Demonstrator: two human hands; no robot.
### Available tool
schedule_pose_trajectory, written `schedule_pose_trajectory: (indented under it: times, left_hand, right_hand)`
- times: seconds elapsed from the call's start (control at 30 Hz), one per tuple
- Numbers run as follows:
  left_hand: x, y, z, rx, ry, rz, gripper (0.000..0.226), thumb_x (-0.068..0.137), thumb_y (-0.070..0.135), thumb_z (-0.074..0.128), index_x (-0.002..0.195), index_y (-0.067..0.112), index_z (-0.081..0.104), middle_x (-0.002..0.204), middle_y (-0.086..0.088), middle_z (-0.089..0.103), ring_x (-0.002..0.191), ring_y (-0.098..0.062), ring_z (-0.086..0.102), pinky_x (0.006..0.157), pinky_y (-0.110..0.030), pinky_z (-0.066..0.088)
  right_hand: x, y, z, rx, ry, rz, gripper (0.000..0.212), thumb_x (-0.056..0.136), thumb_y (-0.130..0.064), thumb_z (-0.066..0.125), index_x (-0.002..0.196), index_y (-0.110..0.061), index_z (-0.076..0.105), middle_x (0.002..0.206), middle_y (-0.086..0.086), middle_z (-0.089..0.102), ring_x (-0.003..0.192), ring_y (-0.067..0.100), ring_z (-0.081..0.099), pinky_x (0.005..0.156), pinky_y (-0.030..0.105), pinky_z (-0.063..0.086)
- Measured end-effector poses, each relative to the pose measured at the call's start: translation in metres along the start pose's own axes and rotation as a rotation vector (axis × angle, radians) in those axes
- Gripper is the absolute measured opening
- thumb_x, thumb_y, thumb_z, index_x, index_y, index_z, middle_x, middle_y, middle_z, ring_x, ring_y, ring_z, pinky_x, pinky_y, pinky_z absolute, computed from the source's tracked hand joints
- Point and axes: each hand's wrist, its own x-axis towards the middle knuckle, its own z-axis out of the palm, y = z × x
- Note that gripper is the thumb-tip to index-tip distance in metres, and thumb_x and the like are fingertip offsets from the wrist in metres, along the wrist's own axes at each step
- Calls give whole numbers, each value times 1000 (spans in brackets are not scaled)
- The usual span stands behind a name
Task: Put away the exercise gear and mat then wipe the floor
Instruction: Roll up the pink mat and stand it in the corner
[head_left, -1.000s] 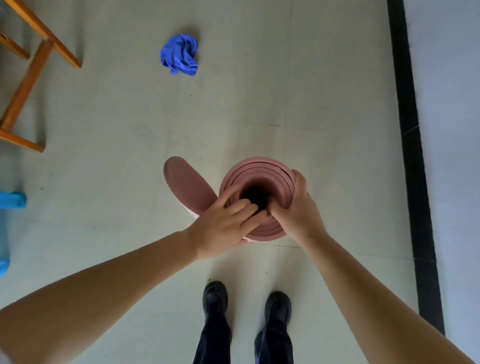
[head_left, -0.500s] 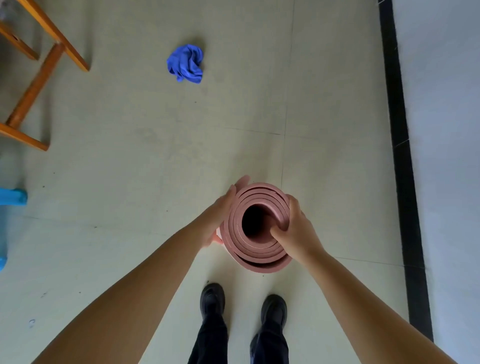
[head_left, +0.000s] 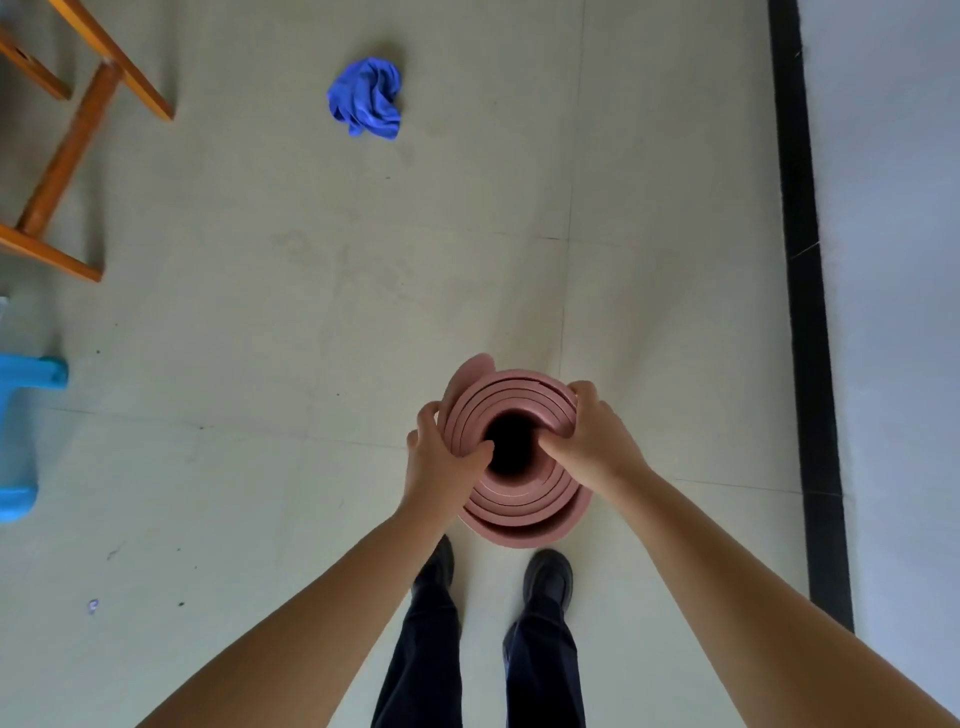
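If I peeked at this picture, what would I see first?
First, the pink rolled-up mat in the middle, seen end-on, gripped by the left hand and right hand. Next, the crumpled blue cloth lying on the floor farther ahead, apart from the mat.

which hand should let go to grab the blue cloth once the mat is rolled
Left, probably. The blue cloth lies ahead and left of the mat, on the left hand side; the right hand could keep gripping it.

Matt foam mat (head_left: 519, 512) — crumpled cloth (head_left: 366, 98)
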Motion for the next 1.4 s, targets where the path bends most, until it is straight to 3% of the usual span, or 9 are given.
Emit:
schedule_pose_trajectory:
  times: [0.13, 0.23, 0.37, 0.43, 0.53, 0.77, 1.03, 1.13, 1.4]
  left_hand:
    - [-17, -4, 25, -194, 88, -237, 104, 71, 42, 79, 148, 30, 10, 144, -11, 31, 119, -33, 48, 89, -40, 48]
    - [-26, -14, 37, -368, 41, -344, 100, 66, 40, 80, 146, 32, 20, 135, -8, 46, 115, -32, 54, 93, -51, 51]
    - [-28, -11, 43, -384, -14, -256, 61, 76, 16, 71, 130, 25, 47, 109, 0, 64, 97, -20, 64, 85, -44, 56]
    - [-28, -6, 41, -345, -40, -220, 51, 78, 9, 66, 124, 23, 51, 105, 0, 65, 94, -19, 65, 82, -40, 57]
    - [-35, 5, 34, -268, -71, -169, 51, 78, 4, 64, 124, 21, 51, 105, -2, 64, 94, -20, 63, 77, -34, 55]
    - [-70, 39, 25, -96, -174, -41, 56, 78, 7, 69, 127, 25, 49, 111, -2, 62, 99, -20, 62, 86, -42, 56]
    - [-134, 107, 3, 117, -454, 163, 48, 83, 6, 66, 120, 31, 48, 111, -1, 60, 101, -23, 61, 86, -44, 56]
    - [-160, 124, -2, 193, -603, 237, 43, 82, 6, 65, 110, 36, 51, 107, 0, 65, 96, -21, 65, 80, -45, 58]
    - [-264, 123, 49, 509, -930, 389, 41, 78, 7, 62, 107, 35, 54, 102, 3, 65, 95, -22, 63, 79, -47, 57]
  right_hand:
    - [-10, 8, -9, -3, 62, 114, 90, 79, -48, 69, 146, -25, 13, 136, 10, 39, 105, 31, 59, 71, 32, 42]
    - [-27, 15, -9, 207, 119, 149, 97, 80, -42, 71, 149, -27, 6, 144, 13, 33, 115, 32, 54, 76, 33, 42]
    - [-50, 25, 6, 382, 143, 224, 94, 80, -33, 72, 150, -23, 9, 139, 14, 43, 118, 32, 52, 88, 35, 46]
    - [-52, 30, 6, 397, 103, 217, 73, 83, -22, 66, 143, -21, 24, 120, 8, 59, 99, 26, 60, 76, 29, 50]
    - [-56, 29, -8, 388, 57, 179, 51, 84, -11, 59, 130, -18, 39, 100, 1, 60, 84, 21, 56, 68, 27, 45]
    - [-95, 27, -43, 455, 62, 183, 47, 87, -13, 56, 131, -21, 41, 98, -3, 55, 90, 20, 54, 80, 33, 47]
    - [-210, 16, -79, 750, 347, 259, 36, 85, -15, 60, 118, -23, 48, 97, -8, 60, 98, 21, 60, 90, 39, 51]
    - [-252, 19, -69, 890, 459, 338, 54, 84, -18, 66, 131, -19, 40, 108, -3, 55, 101, 21, 54, 95, 38, 47]
    - [-380, 63, -23, 1214, 799, 573, 52, 83, -15, 63, 131, -18, 43, 95, -6, 57, 91, 19, 58, 77, 30, 46]
